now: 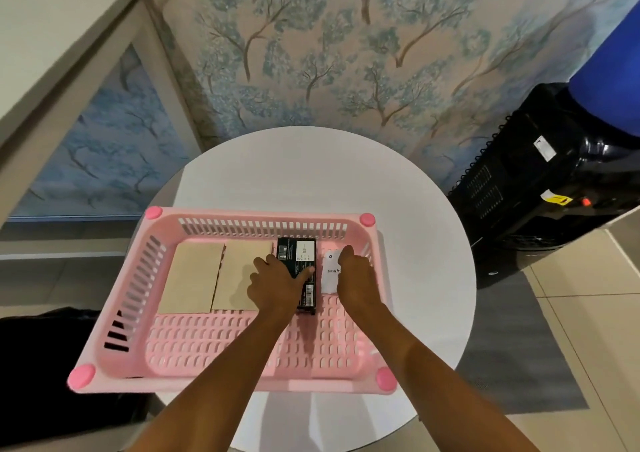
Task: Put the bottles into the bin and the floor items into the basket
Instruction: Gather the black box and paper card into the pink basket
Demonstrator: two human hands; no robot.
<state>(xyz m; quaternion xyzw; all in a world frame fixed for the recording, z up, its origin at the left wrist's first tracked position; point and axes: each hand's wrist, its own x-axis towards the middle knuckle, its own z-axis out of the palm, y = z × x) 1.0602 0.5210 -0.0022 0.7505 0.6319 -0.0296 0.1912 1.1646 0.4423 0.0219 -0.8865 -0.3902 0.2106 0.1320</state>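
Head view: black box (298,261) lies in the basket (259,216), long axis pointing away from the person, left hand (277,281) resting on it, fingers spread. White packet (329,276) sits just right, against the curled right hand (356,273); whether it grips, I cannot tell.

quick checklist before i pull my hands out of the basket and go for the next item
1. Pink basket fully on the white table: not ok, its near left corner overhangs the edge.
2. Cardboard pieces lying flat inside: ok.
3. Black box inside, left hand touching it: ok.
4. Right hand grip on the white packet: cannot tell, fingers hidden.
5. Bottles binned: cannot tell, no bottles in view.
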